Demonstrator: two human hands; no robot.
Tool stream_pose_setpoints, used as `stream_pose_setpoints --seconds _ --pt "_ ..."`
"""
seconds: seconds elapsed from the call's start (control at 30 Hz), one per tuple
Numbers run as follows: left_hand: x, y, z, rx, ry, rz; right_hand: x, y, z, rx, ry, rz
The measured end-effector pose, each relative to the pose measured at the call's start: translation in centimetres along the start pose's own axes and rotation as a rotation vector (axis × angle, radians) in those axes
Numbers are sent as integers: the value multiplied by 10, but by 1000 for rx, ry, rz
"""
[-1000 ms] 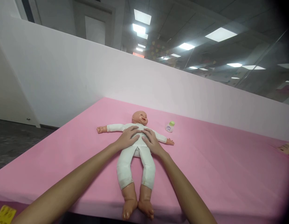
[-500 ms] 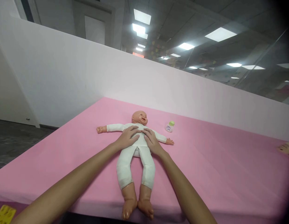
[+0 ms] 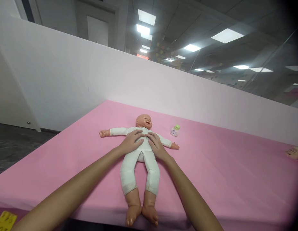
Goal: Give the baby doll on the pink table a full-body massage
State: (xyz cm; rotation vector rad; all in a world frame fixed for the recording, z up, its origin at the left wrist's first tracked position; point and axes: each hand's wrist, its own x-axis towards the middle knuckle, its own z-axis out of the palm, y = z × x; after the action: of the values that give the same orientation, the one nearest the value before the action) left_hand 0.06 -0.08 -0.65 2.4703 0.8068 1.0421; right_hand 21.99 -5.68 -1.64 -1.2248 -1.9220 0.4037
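Pink worktop fills most of the view, with a white partition wall along its far and left edges.

Baby doll in a white bodysuit lies face-up near the middle of the worktop, arms spread out to the sides, legs toward the camera, bare feet hanging just past the near edge.

Left hand lies flat on the doll's chest, fingers spread, palm down, open and pressing, not gripping. Right hand does the same on the doll's other side; the fingertips of the 2 hands almost meet over the middle of the chest. Neither hand is closed on anything.

Small bottle with a green cap lies on the worktop just past the doll's arm on the right side, apart from both hands, untouched.

Yellow tag at the bottom-left corner; a tan object is cut off at the right edge, can't tell what it is.

Progress, my read: doll is laid out and both hands are in contact on the torso; suit is on, bottle not picked up.
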Motion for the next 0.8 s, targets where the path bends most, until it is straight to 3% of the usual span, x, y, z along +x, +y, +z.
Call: stream_pose_setpoints --seconds 0.8 --pt "0 -1 0 -4 -4 7 0 1 0 -18 3 -11"
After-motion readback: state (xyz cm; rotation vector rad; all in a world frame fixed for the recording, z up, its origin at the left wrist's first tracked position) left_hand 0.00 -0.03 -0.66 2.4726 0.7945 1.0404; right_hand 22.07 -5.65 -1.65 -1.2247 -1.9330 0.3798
